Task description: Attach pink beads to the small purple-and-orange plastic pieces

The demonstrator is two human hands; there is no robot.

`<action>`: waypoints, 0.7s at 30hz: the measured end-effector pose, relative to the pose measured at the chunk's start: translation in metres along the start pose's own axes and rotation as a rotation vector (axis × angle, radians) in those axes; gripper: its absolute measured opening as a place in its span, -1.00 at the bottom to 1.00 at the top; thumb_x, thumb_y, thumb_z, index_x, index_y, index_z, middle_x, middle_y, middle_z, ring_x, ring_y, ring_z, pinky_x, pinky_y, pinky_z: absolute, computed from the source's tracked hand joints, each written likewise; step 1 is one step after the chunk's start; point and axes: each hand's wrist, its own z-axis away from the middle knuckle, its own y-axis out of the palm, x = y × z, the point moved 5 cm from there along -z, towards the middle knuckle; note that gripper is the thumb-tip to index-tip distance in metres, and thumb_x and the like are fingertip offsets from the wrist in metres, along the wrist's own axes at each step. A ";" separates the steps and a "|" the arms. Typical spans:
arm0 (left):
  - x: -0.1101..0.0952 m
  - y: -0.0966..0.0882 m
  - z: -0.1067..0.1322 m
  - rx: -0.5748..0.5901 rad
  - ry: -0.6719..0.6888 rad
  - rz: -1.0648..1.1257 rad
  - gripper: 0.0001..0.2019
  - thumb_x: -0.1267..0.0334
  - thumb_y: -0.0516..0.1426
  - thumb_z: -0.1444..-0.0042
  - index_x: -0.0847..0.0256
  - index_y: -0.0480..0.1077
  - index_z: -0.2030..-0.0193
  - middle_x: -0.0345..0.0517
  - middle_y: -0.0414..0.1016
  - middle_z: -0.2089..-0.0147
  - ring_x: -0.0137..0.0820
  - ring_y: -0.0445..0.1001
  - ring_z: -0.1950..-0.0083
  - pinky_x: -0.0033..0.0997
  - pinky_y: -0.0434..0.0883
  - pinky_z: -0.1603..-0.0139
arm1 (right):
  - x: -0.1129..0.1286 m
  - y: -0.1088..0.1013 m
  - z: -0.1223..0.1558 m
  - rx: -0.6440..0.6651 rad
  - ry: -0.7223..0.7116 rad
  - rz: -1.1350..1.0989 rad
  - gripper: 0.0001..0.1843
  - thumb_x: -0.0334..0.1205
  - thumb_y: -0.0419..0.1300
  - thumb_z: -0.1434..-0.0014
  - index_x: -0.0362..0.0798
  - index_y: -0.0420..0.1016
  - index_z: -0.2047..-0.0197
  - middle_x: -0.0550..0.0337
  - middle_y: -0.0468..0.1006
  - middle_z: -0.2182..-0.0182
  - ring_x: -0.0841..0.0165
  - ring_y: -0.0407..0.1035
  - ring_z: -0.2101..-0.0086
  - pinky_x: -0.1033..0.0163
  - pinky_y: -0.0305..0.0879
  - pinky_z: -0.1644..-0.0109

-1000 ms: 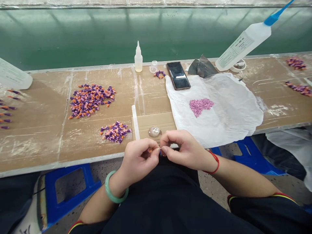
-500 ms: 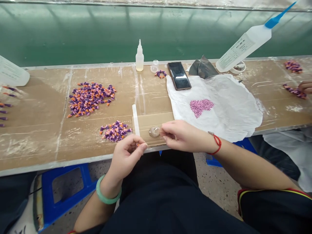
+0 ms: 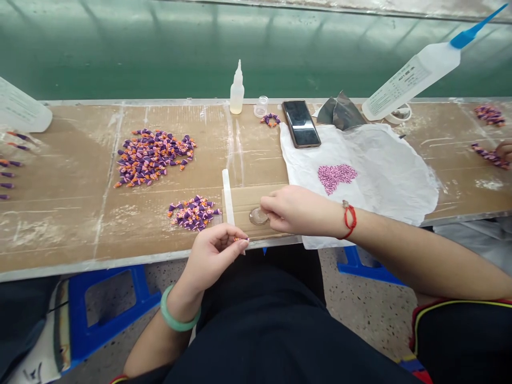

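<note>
Between the thumb and forefinger of my left hand (image 3: 218, 250) is a small purple and orange figurine (image 3: 241, 239), mostly covered by the fingertips. My right hand (image 3: 290, 210) is closed in a pinch over a small round clear dish (image 3: 258, 216); whatever its fingertips hold is hidden. The dish rests on a piece of cardboard (image 3: 240, 197) at the table's front edge, beside a white strip (image 3: 228, 194). Just beyond my left hand lies a small pile of similar purple and orange figurines (image 3: 194, 213).
A larger figurine pile (image 3: 154, 157) lies at left. Toward the back stand a small dropper bottle (image 3: 237, 90) and a phone (image 3: 302, 124). Pink bits (image 3: 336, 177) lie on a white cloth (image 3: 384, 170). A tilted large bottle (image 3: 412, 80) stands behind. Another person's hand (image 3: 504, 151) shows at right.
My right hand has shifted slightly, its fingers now lower over the round dish with the knuckles turned up. My left hand keeps its pinch. The whole view has moved a little.
</note>
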 end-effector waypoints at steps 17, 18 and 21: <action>-0.020 0.027 0.003 0.101 -0.084 0.662 -0.83 0.27 0.45 0.03 0.23 0.58 0.36 -0.21 0.66 0.48 -0.54 0.59 0.55 -0.72 0.51 0.52 | 0.022 -0.025 0.035 -0.004 -0.065 -0.992 -0.89 -0.29 0.07 -0.23 -0.04 0.27 0.36 0.27 0.43 0.48 0.49 0.23 0.48 0.39 0.19 0.40; -0.020 0.028 0.004 0.113 -0.077 0.671 -0.86 0.29 0.44 0.01 0.22 0.59 0.35 -0.21 0.67 0.47 -0.53 0.60 0.54 -0.72 0.53 0.51 | 0.024 -0.027 0.036 -0.011 -0.081 -0.999 -0.91 -0.30 0.07 -0.23 -0.05 0.28 0.35 0.28 0.43 0.48 0.49 0.23 0.48 0.39 0.18 0.41; -0.021 0.030 0.005 0.132 -0.063 0.677 -0.90 0.32 0.42 -0.03 0.21 0.61 0.32 -0.20 0.69 0.43 -0.52 0.63 0.51 -0.71 0.55 0.47 | 0.027 -0.030 0.039 -0.038 -0.100 -0.987 -0.92 -0.35 0.07 -0.21 -0.06 0.31 0.35 0.31 0.42 0.50 0.51 0.22 0.50 0.40 0.16 0.42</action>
